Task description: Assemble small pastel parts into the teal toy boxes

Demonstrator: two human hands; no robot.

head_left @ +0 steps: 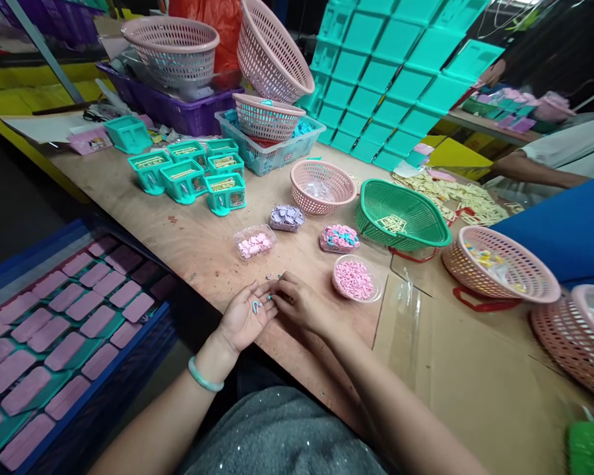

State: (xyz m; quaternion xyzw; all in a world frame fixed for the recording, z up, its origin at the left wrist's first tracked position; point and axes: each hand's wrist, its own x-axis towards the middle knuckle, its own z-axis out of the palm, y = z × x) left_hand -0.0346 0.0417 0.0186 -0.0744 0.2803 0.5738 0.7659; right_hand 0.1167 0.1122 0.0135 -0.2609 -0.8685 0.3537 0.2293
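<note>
My left hand [247, 315] lies palm up at the table's edge, fingers stretched out and slightly curled. A few small teal and white plastic pieces [256, 306] rest on its palm. My right hand [297, 300] is closed in a pinch over the left fingertips, with a tiny teal piece [270, 297] at its fingers; its exact shape is too small to tell. Just beyond the hands stand a clear box of light pink pieces [255, 245], a box of lilac pieces [287, 216], a box of pink and teal pieces [339, 237] and a round tub of small pink pieces [354, 280].
Several teal containers [183, 179] stand at the back left; teal boxes [371, 86] are stacked high behind. A pink basket [323, 187], a green basket [404, 214] and another pink basket [499, 264] line the right. A crate of pink-topped items [69, 349] sits lower left. Another person's arm [539, 168] shows at right.
</note>
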